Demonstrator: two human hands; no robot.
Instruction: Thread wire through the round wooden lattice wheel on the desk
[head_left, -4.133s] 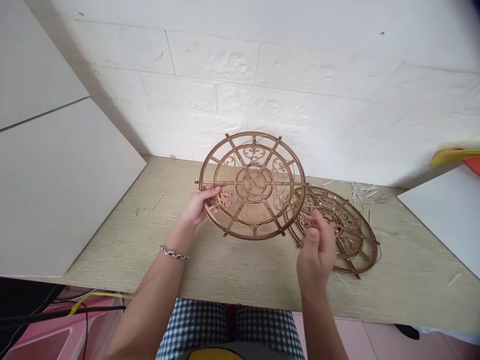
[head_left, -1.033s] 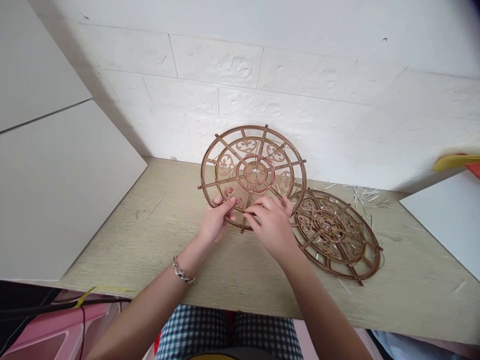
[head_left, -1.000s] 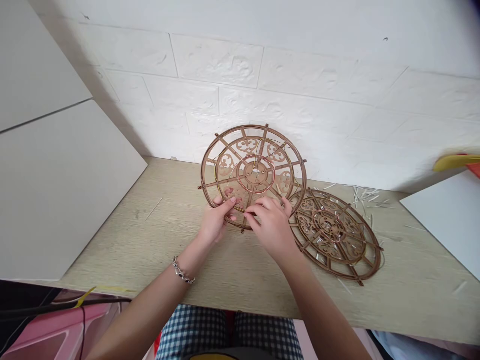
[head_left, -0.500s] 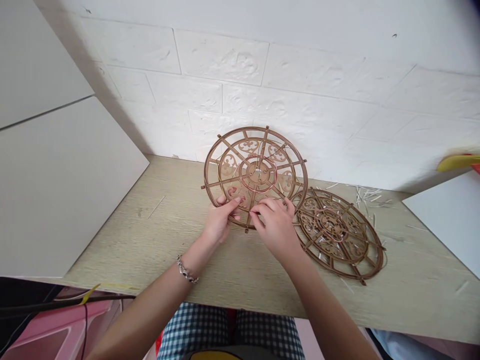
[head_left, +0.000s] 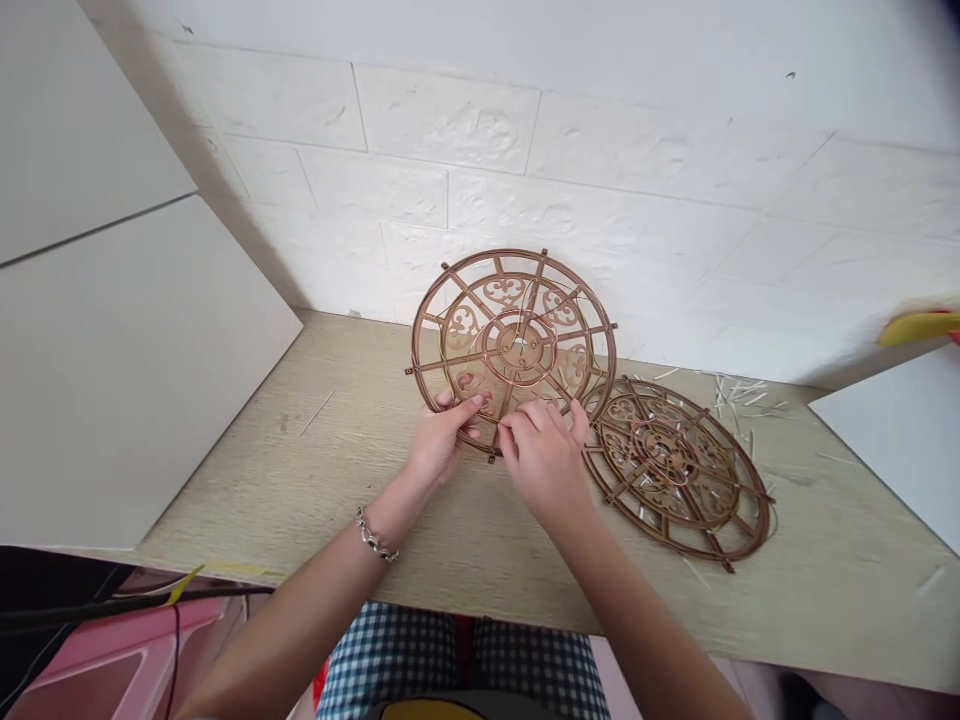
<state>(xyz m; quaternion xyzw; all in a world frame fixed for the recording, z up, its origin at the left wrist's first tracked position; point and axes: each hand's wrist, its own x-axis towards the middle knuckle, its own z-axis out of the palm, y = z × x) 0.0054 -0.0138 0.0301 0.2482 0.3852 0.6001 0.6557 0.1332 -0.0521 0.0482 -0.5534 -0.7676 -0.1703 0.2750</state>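
A round brown openwork frame (head_left: 523, 345) with scrollwork panels is tilted up in front of me, its top edge near the wall. My left hand (head_left: 444, 437) grips its lower left rim between thumb and fingers. At the lower rim, beside a spoke, my right hand (head_left: 547, 450) pinches with thumb and forefinger; what lies in the pinch is too small to tell. Thin yellow and reddish wires (head_left: 556, 352) run round the frame's rings and centre. A second, similar frame (head_left: 712, 455) lies on the table to the right, partly behind my right hand.
White scraps (head_left: 739, 392) are strewn on the wooden table (head_left: 247, 455) around the second frame. White panels (head_left: 172, 370) stand at the left, and another panel (head_left: 900, 430) is at the right. A textured white wall (head_left: 315, 200) closes off the back.
The held frame has turned slightly clockwise and its top has shifted a little to the right. Both hands keep nearly the same place and grip.
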